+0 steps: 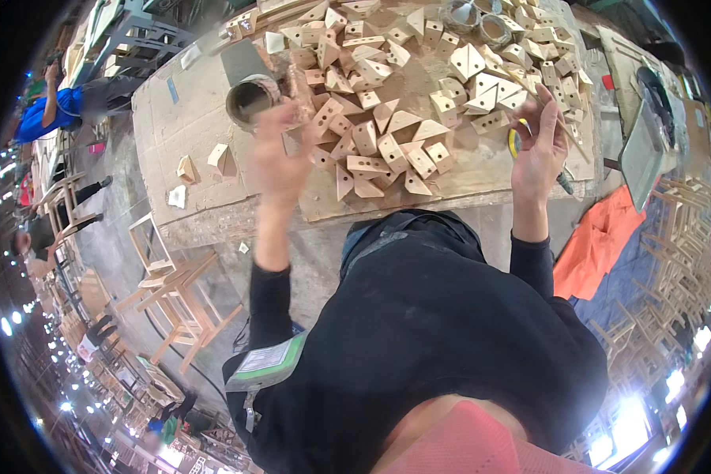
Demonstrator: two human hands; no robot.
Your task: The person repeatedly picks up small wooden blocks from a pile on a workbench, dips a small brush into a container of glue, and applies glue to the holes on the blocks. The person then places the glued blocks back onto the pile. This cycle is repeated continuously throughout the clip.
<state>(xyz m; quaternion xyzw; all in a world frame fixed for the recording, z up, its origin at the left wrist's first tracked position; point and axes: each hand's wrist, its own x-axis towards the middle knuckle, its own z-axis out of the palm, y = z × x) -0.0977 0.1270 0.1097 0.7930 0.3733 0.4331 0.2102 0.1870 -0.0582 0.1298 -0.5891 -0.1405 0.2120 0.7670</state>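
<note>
Blurred by motion, my left hand (pixel 280 154) is over the table beside a round, crusted pot (pixel 253 99); its fingers are too smeared to read. My right hand (pixel 539 150) is raised at the table's right side, fingers curled. A thin wooden stick (pixel 574 141) runs across it and appears gripped between the fingers. Between the hands lies a loose heap of angled wooden blocks (pixel 365 138) with drilled holes. More such blocks (pixel 482 91) are piled at the right. Partly behind my right hand shows a yellow ring (pixel 513 144), next to a dark tool end (pixel 565 183).
Cardboard (pixel 189 134) covers the worktable's left part, with two loose blocks (pixel 222 159) on it. Crusted containers (pixel 494 29) stand at the far edge. Wooden chair frames (pixel 183 296) stand at left, orange cloth (pixel 600 245) hangs at right. A person in blue (pixel 51 114) is at far left.
</note>
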